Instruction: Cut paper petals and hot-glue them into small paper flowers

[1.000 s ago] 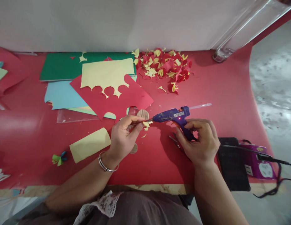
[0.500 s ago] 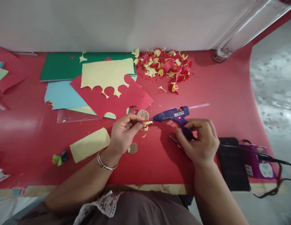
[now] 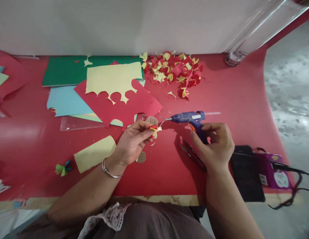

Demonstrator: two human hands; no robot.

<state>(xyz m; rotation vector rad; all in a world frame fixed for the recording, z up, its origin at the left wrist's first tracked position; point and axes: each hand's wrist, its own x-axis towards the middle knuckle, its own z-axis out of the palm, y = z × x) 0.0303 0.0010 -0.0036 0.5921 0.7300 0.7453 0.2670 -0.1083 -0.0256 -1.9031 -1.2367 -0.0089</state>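
Left hand [image 3: 132, 143] fingers [image 3: 144, 135] pinching a small red-and-yellow paper piece [image 3: 153, 126], right hand [image 3: 218, 146] gripping a blue plastic glue gun [image 3: 186, 117], the thin whitish strand [image 3: 161, 123], apparently glue, should be broken cleanly.

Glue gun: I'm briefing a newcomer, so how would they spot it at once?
Over the red table, find the right hand. It holds the glue gun, nozzle toward the left hand. Unlike the dark scissors below it, this is blue with an orange trigger and a clear stick behind.
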